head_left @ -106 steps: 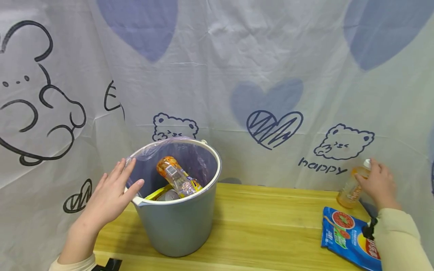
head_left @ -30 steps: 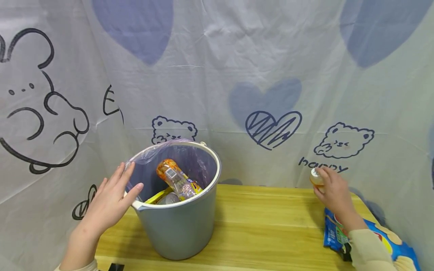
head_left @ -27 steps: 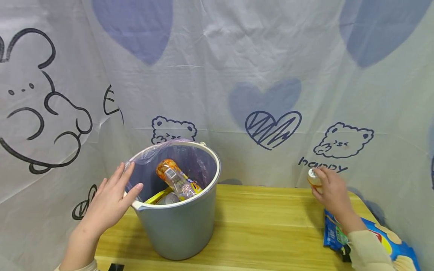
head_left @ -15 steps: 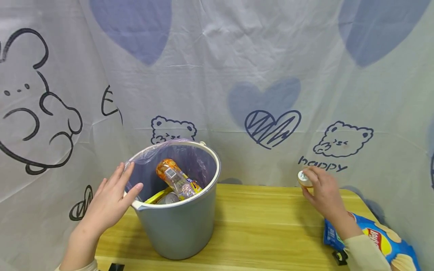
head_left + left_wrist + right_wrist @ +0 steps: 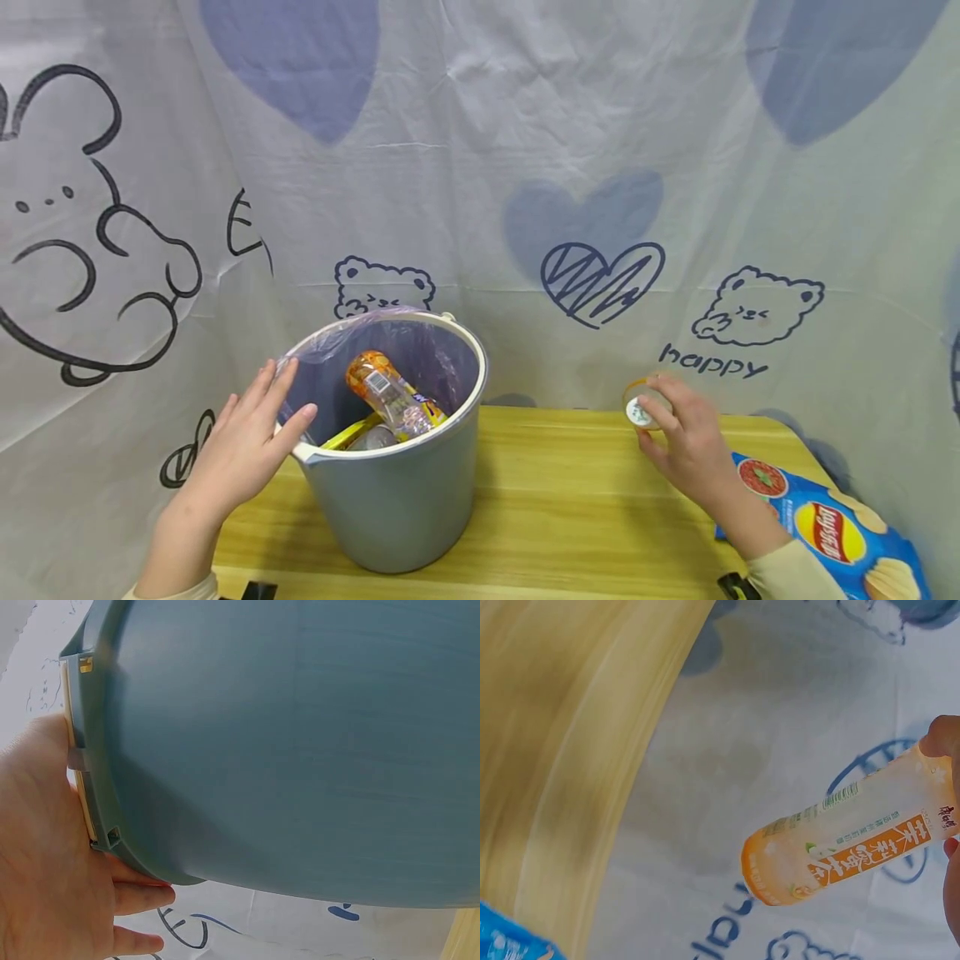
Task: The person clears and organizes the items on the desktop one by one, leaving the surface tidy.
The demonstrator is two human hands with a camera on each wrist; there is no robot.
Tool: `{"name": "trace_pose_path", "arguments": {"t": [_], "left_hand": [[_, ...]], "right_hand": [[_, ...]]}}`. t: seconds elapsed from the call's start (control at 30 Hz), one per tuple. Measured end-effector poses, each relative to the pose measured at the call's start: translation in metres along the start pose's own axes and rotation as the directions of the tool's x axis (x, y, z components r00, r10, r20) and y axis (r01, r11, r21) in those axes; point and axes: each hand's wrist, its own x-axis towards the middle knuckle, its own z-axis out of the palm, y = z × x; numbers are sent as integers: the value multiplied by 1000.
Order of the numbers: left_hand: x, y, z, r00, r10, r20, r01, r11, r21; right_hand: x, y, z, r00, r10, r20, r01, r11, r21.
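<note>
My left hand (image 5: 240, 437) rests with straight fingers on the left rim of a grey trash bin (image 5: 393, 517). The left wrist view has its fingers (image 5: 142, 898) beside the bin's wall. Up off the table, my right hand (image 5: 693, 450) grips a drink bottle (image 5: 847, 832) near its neck. Orange-and-white with a printed label, the bottle is tilted, its white cap (image 5: 639, 412) towards the head camera. Inside the bin, in a thin clear liner (image 5: 442, 350), lie an empty-looking plastic bottle (image 5: 382, 390), something yellow and a greyish round item.
A blue Lay's chip bag (image 5: 832, 533) lies on the wooden table (image 5: 555, 517) at the right, beside my right forearm. Behind the table hangs a white cloth (image 5: 465, 200) with hearts and bear drawings. The bin stands left of the middle.
My right hand has lifted the drink bottle off the table's back right and carried it left towards the bin, tilting it. My left hand has stayed at the rim.
</note>
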Motion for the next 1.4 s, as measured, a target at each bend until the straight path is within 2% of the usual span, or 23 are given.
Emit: {"name": "trace_pose_path", "arguments": {"t": [0.2, 0.37, 0.5, 0.67, 0.83, 0.97, 1.13, 1.27, 1.4], "left_hand": [[1, -1, 1, 1000, 0, 1, 0, 1000, -7], [0, -3, 1, 1000, 0, -2, 0, 1000, -1], [-2, -4, 1, 1000, 0, -9, 0, 1000, -1], [-1, -4, 1, 1000, 5, -11, -6, 1000, -9], [0, -3, 1, 1000, 5, -1, -5, 1000, -7], [2, -2, 1, 1000, 5, 8, -4, 1000, -5], [2, -3, 2, 1000, 10, 8, -10, 1000, -6], [2, -2, 2, 1000, 13, 2, -13, 1000, -9], [2, -2, 2, 1000, 7, 2, -7, 1000, -5]], "right_hand": [[18, -20, 4, 996, -54, -64, 57, 997, 48], [29, -36, 8, 997, -40, -71, 44, 997, 63], [36, -48, 14, 993, -19, -120, 30, 995, 97], [44, -60, 20, 975, 31, -219, -2, 991, 133], [54, -72, 24, 944, 98, -314, -39, 981, 189], [61, -81, 27, 913, 174, -368, -84, 965, 249], [69, -91, 32, 861, 269, -432, -142, 942, 303], [76, -98, 36, 793, 359, -491, -167, 905, 392], [87, -105, 38, 703, 463, -540, -185, 852, 489]]}}
